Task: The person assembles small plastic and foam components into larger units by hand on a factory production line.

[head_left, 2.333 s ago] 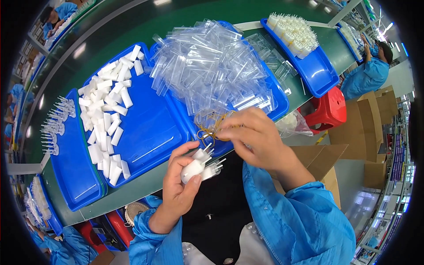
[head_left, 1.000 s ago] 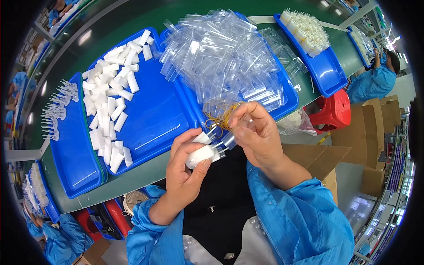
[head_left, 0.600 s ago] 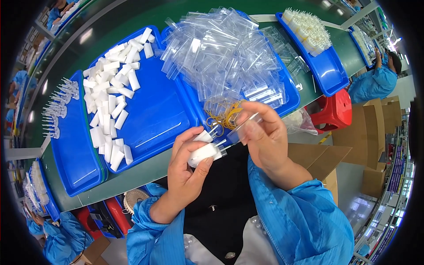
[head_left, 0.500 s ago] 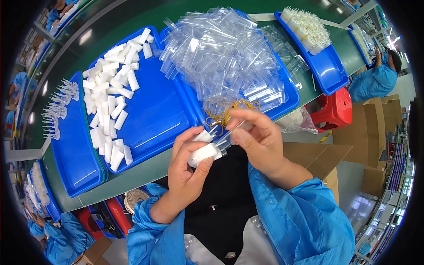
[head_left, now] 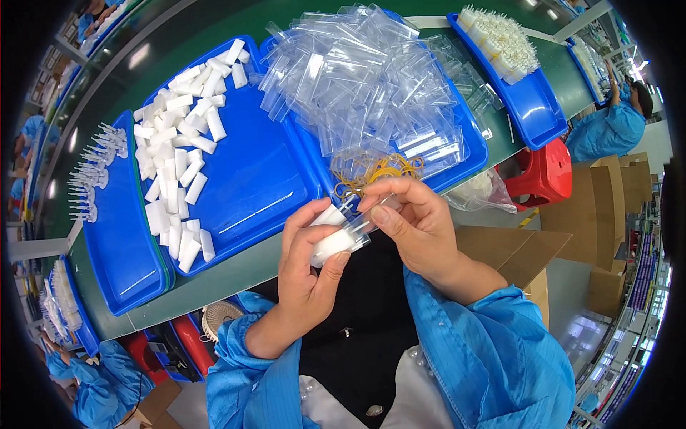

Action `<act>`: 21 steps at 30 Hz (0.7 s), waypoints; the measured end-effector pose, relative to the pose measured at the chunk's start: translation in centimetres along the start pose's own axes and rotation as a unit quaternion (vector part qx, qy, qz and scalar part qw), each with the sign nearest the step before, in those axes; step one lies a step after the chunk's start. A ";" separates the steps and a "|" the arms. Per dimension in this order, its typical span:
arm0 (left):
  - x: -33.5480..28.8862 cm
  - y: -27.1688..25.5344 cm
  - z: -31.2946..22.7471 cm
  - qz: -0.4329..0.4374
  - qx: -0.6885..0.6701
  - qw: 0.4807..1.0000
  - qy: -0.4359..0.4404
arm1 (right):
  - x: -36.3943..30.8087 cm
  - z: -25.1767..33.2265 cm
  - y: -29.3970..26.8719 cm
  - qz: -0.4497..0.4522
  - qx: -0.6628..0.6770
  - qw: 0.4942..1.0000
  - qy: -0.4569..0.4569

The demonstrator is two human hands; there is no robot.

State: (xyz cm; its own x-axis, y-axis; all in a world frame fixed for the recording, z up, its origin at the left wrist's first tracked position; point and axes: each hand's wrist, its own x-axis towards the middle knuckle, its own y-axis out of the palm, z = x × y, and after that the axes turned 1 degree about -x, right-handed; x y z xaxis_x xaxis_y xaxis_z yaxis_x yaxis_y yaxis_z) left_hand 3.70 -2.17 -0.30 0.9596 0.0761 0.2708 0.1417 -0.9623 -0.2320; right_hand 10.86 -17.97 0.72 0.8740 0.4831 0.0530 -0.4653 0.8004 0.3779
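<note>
My left hand [head_left: 306, 275] is closed around several small white blocks [head_left: 333, 245] with thin pale stems, held over my lap at the table's near edge. Clear plastic sleeves [head_left: 363, 242] surround the ends of these pieces. Opposite it, my right hand [head_left: 418, 229] pinches a clear thin sleeve [head_left: 384, 203] between thumb and fingers, right at the stem ends. The fingers hide exactly how sleeve and stem meet. Just beyond both hands, yellow rubber bands [head_left: 389, 169] lie at the edge of a blue tray heaped with clear sleeves [head_left: 357, 86].
Loose white blocks [head_left: 171, 164] fill part of a blue tray [head_left: 264, 179] on the left. Stemmed white pieces [head_left: 96, 171] stand beside the far-left tray [head_left: 125, 250]. Bundled pieces [head_left: 500, 43] sit in a right-hand tray. A red stool [head_left: 543, 175] and cardboard [head_left: 500, 247] are at right.
My right hand has come slightly lower and nearer the left, still pinching the clear sleeve. The left hand has turned a little, and more clear sleeve shows around the white block's end.
</note>
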 end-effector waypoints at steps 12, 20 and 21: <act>0.0 -0.1 0.3 0.002 -0.022 1.000 -0.012 | -0.3 0.6 0.1 0.022 -0.070 0.997 -0.011; -0.2 -0.1 0.3 -0.009 -0.047 0.998 -0.038 | -0.2 0.0 0.1 0.022 0.068 0.996 0.057; -0.2 0.0 0.5 -0.013 -0.053 0.998 -0.040 | -0.3 -0.2 0.2 0.007 -0.021 1.000 0.002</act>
State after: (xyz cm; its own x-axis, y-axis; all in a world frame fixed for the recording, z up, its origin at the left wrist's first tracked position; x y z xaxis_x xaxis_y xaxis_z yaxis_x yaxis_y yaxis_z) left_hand 3.61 -2.03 -0.80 0.9730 0.1170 0.1987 0.1435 -0.9817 -0.1251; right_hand 10.44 -17.90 0.59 0.8670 0.4953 0.0548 -0.4828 0.8077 0.3384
